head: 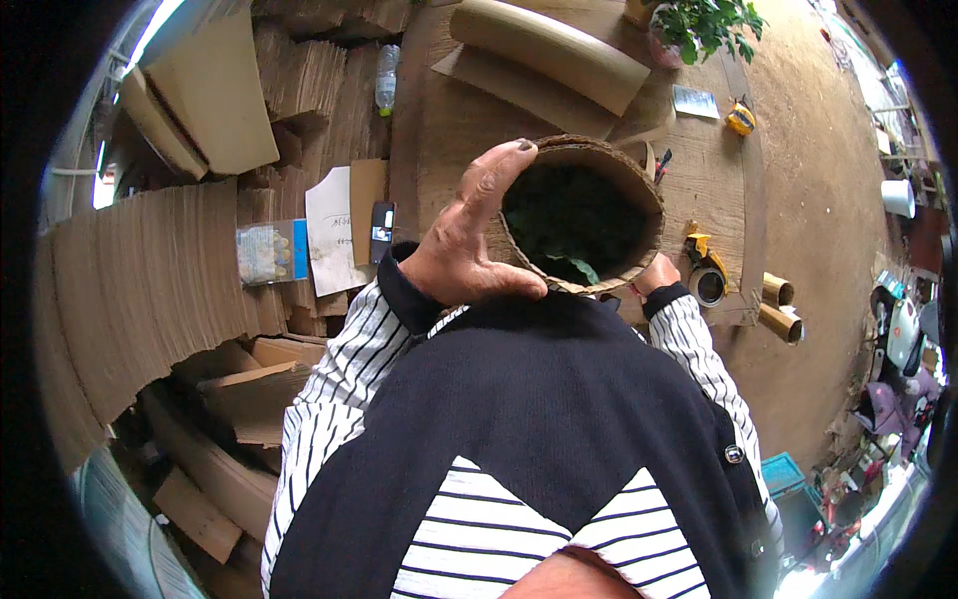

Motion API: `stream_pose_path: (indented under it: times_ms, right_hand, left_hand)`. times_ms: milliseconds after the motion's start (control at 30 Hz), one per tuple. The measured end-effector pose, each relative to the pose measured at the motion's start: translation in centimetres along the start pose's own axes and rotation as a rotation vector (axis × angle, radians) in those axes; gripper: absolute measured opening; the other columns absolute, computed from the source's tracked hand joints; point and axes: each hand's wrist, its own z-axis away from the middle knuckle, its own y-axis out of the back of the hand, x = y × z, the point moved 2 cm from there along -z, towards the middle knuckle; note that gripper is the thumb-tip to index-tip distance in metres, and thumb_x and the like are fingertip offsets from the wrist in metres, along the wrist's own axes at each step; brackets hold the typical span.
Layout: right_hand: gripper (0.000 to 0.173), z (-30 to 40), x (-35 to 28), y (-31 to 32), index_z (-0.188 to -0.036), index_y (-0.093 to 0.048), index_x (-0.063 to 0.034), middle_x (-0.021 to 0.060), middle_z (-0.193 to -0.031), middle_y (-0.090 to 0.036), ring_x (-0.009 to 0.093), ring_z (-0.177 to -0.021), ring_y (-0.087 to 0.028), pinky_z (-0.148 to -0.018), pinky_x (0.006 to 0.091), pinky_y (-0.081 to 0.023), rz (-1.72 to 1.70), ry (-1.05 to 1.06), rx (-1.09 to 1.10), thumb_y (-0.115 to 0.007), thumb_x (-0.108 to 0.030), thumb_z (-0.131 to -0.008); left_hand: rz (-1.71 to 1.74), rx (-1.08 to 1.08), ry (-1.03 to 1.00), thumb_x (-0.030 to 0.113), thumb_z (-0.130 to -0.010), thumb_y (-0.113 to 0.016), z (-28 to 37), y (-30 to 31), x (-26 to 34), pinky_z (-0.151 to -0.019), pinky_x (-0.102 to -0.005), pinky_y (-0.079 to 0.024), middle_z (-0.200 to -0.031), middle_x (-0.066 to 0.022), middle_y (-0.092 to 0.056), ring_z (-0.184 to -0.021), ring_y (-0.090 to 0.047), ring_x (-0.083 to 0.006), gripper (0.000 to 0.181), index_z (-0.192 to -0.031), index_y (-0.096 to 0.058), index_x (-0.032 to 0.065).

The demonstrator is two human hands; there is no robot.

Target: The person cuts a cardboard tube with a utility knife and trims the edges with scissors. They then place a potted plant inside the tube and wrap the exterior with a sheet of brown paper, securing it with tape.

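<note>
Upright before my chest stands a tube of corrugated cardboard (pixel 656 187), its open top facing the camera, with dark green leaves (pixel 580 224) inside. My left hand (pixel 479 232) grips its left side, thumb and fingers spread along the rim. Lower down on the right, my right hand (pixel 656 275) is mostly hidden behind the tube, so its fingers cannot be made out. Just right of that hand, a yellow tape dispenser with a roll of tape (pixel 706 273) lies on the wooden table (pixel 711 180). A red and black tool (pixel 662 166) lies beyond the tube.
Curled brown cardboard (pixel 554 56), a potted plant (pixel 700 30), a card (pixel 696 101) and a yellow tape measure (pixel 740 118) occupy the table's far part. Stacked cardboard sheets (pixel 165 277), a plastic bottle (pixel 386 78) and a phone (pixel 382 232) are at left. Cardboard tubes (pixel 780 322) stand right.
</note>
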Motion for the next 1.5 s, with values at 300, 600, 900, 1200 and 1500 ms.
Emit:
stream_pose_path:
  times_ms: [300,600,900,1200,1500]
  right_hand:
    - [0.045,-1.8,-3.4,-0.9,-0.124,-0.063,-0.0095,0.0185,-0.116,-0.062,0.039,-0.109,-0.061,-0.092,0.0475,-0.052,0.095,0.348,0.222,-0.073,-0.035,-0.088]
    - [0.042,-2.2,-5.1,0.5,-0.122,-0.064,-0.0092,0.0173,-0.118,-0.061,0.037,-0.110,-0.062,-0.093,0.0455,-0.052,-0.097,0.441,0.141,-0.074,-0.031,-0.088]
    - [0.040,-6.5,-2.4,1.8,-0.118,-0.067,-0.0072,0.0177,-0.111,-0.067,0.036,-0.105,-0.066,-0.090,0.0447,-0.053,-0.218,0.328,0.111,-0.072,-0.034,-0.089]
    - [0.052,-16.5,-2.4,5.7,-0.130,-0.058,-0.0079,0.0164,-0.128,-0.059,0.037,-0.120,-0.056,-0.099,0.0447,-0.049,-0.102,0.286,0.624,-0.075,-0.023,-0.083]
    - [0.040,-29.8,-3.1,9.7,-0.134,-0.061,-0.0239,0.0048,-0.147,-0.048,0.027,-0.141,-0.038,-0.110,0.0532,-0.033,0.545,0.250,0.394,-0.059,-0.024,-0.094]
  left_hand:
    - [-0.194,0.133,-0.146,0.031,-0.070,-0.089,-1.3,0.6,2.2,-0.117,-0.0535,-0.032,-0.151,-0.0243,-0.037,-0.142,-0.037,-0.0444,0.053,-0.117,-0.072,0.0139]
    - [-0.324,-0.116,-0.173,0.051,-0.081,-0.076,-2.9,1.4,4.4,-0.115,-0.0572,-0.031,-0.141,-0.0196,-0.054,-0.139,-0.041,-0.0427,0.041,-0.099,-0.075,0.0144]
    - [-0.591,-0.205,-0.078,0.013,-0.084,-0.075,-11.0,0.9,2.9,-0.079,-0.0373,-0.058,-0.105,-0.0143,-0.072,-0.094,-0.070,-0.0312,0.035,-0.118,-0.067,0.0069]
    - [-0.795,0.086,0.343,0.007,-0.098,-0.057,-2.5,4.0,3.9,-0.080,-0.0406,-0.055,-0.101,-0.0207,-0.069,-0.091,-0.068,-0.0390,0.017,-0.111,-0.066,-0.0010]
    - [-0.608,0.429,0.594,0.018,-0.106,-0.050,-0.5,2.6,2.5,-0.086,-0.0335,-0.051,-0.102,-0.0143,-0.069,-0.093,-0.067,-0.0246,0.025,-0.113,-0.064,-0.0015]
